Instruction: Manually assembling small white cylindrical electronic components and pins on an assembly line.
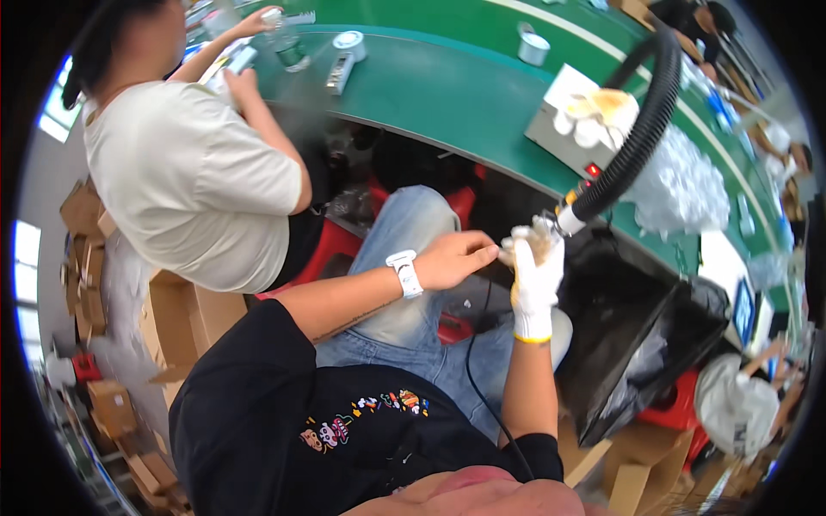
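My bare left hand [456, 261], with a white watch [404, 273] at the wrist, reaches toward my other hand with its thumb and fingertips drawn together. If anything is in that pinch, it is too small to name. My right hand [535, 288], in a white knit glove with a yellow cuff, is raised with curled fingers. A small brownish, blurred thing [542, 243] shows at its fingertips; I cannot tell its kind. Just above hangs the metal-and-white nozzle end [565, 221] of a black corrugated hose [641, 129].
A grey box [559, 129] with a red display and white gloves [598, 116] on top stands on the green table [430, 95]. Clear plastic bags [680, 185] lie beside it. Below hangs a black bag [619, 318]. A co-worker [198, 172] sits at left, holding a plastic bottle [288, 43].
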Action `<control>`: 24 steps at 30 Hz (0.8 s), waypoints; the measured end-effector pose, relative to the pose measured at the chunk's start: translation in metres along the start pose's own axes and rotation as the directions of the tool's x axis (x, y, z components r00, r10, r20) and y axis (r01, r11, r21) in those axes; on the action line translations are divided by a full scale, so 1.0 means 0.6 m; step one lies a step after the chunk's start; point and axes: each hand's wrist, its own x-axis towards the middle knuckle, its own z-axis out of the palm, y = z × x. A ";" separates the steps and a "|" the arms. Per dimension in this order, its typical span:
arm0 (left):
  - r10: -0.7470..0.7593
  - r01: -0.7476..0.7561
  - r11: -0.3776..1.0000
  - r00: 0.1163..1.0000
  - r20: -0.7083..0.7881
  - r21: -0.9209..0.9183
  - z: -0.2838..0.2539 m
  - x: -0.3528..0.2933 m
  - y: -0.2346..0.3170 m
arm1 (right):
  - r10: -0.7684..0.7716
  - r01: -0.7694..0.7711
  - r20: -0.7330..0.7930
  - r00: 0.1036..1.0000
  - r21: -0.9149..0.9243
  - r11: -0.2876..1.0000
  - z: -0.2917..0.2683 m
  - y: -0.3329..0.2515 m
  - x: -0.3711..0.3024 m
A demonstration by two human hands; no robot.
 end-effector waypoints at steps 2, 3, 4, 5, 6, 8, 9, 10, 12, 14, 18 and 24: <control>0.568 -0.437 0.711 0.819 -0.083 0.550 -0.041 0.004 0.022 | 0.038 -0.031 0.025 0.999 -0.245 0.969 -0.016 -0.011 -0.002; 0.759 -0.474 0.552 0.625 -0.179 0.685 -0.071 0.023 0.044 | 0.042 -0.027 0.055 0.998 -0.246 0.969 -0.021 -0.005 -0.006; 0.899 -0.444 0.384 0.380 -0.218 0.810 -0.110 0.053 0.072 | 0.068 -0.049 0.071 0.995 -0.250 0.967 -0.034 0.007 -0.011; 0.932 -0.289 0.331 0.248 -0.264 0.898 -0.157 0.079 0.098 | 0.093 -0.068 0.092 0.991 -0.252 0.965 -0.041 0.020 -0.011; 0.954 -0.120 0.292 0.111 -0.280 0.949 -0.201 0.105 0.123 | 0.116 -0.086 0.105 0.988 -0.256 0.963 -0.049 0.029 -0.009; 0.899 0.295 0.436 -0.090 -0.429 0.850 -0.293 0.161 0.139 | 0.131 -0.110 0.101 0.986 -0.196 0.974 -0.035 0.048 -0.017; 0.874 0.450 0.477 -0.151 -0.461 0.755 -0.349 0.177 0.137 | 0.152 -0.140 0.083 0.985 -0.133 0.981 -0.022 0.056 -0.026; 0.851 0.576 0.505 -0.207 -0.482 0.643 -0.386 0.183 0.144 | 0.169 -0.165 0.049 0.984 -0.070 0.984 -0.021 0.058 -0.032; 0.717 0.615 0.547 0.005 -0.697 0.567 -0.452 0.178 0.147 | 0.210 -0.201 0.101 0.973 -0.093 0.975 -0.038 0.054 -0.038; 0.503 0.656 0.554 0.227 -0.834 0.513 -0.473 0.174 0.155 | 0.284 -0.264 0.169 0.944 -0.133 0.955 -0.053 0.049 -0.043; 0.398 0.531 0.624 0.416 -0.818 0.574 -0.456 0.172 0.150 | 0.353 -0.353 0.032 0.935 0.011 0.935 -0.065 0.057 -0.042; 0.356 -0.537 0.728 0.827 -0.435 -0.427 -0.072 0.090 0.058 | 0.009 0.021 0.101 0.995 -0.296 0.955 -0.073 0.069 -0.040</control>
